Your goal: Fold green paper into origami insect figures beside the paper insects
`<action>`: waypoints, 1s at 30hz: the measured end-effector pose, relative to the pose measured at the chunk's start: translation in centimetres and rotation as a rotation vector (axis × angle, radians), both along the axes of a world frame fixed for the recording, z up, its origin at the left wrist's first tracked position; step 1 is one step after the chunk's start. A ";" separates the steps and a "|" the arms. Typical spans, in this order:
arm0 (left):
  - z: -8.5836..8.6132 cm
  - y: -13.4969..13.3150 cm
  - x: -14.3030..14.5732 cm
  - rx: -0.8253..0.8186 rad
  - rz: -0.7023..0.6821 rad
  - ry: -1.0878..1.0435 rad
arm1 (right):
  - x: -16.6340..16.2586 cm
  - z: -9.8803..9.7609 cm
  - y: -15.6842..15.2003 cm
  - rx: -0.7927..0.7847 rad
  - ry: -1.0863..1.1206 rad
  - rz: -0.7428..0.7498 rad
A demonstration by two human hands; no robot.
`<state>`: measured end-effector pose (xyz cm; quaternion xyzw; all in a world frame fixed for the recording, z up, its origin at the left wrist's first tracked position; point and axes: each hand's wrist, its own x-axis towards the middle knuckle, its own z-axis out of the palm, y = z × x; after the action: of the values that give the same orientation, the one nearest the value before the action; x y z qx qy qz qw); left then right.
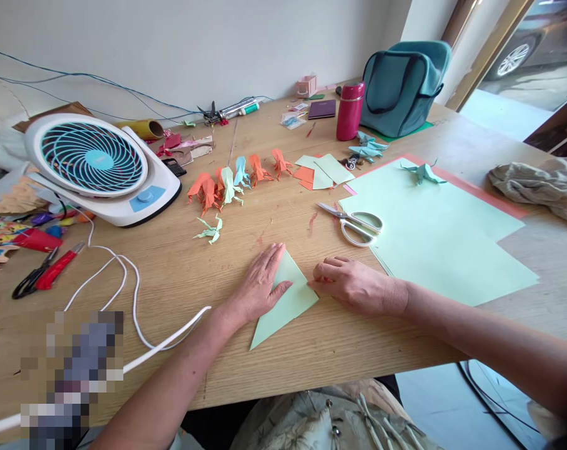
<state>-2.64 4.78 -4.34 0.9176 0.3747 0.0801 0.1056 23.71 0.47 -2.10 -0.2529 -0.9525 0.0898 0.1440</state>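
A pale green sheet of paper [292, 294], folded into a triangle, lies on the wooden table in front of me. My left hand [259, 281] rests flat on its left side, fingers stretched and thumb out. At the paper's right corner, my right hand [351, 284] is closed, with thumb and fingertips pinching the edge; the fingertips are partly hidden. White-handled scissors [361, 228] lie with blades parted beyond my right hand. Large pale green sheets [447, 237] are stacked to the right, a folded green paper figure [424, 173] on top of them.
Several folded paper figures [229, 186] stand in a row beyond my hands, with a small green one [210, 229] nearer. A white fan [100, 162] and its cable [135, 294] occupy the left. Behind are cut paper pieces [329, 170], a pink bottle [349, 112] and a teal bag [400, 94].
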 end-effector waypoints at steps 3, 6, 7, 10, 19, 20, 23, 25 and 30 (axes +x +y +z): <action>0.0 0.0 0.0 -0.007 0.001 -0.010 | 0.1 0.0 -0.1 0.003 0.007 0.009; 0.1 -0.1 0.0 -0.006 -0.003 -0.011 | 0.2 0.1 -0.3 -0.006 -0.005 0.013; 0.1 -0.1 0.0 -0.001 -0.006 -0.009 | 0.2 0.1 -0.4 -0.011 -0.014 0.014; 0.1 -0.1 0.0 0.006 -0.013 -0.005 | 0.3 0.2 -0.6 -0.020 -0.031 0.010; 0.2 -0.1 0.1 0.004 -0.014 0.000 | 0.5 0.2 -1.0 -0.029 -0.033 0.000; 0.2 -0.1 0.1 0.005 -0.014 0.001 | 0.5 0.2 -1.1 -0.031 -0.037 0.001; 0.2 -0.1 0.1 0.002 -0.012 -0.002 | 0.7 0.1 -1.3 -0.029 -0.042 0.009; 0.2 -0.1 0.1 -0.005 -0.010 -0.003 | 0.8 0.0 -1.4 -0.024 -0.037 0.013; 0.2 -0.1 0.1 -0.009 -0.008 0.001 | 1.1 0.1 -1.7 -0.038 -0.040 0.021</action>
<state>-2.51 4.70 -4.18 0.9187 0.3713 0.0777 0.1097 24.78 -1.26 -1.98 -0.2472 -0.9559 0.1046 0.1191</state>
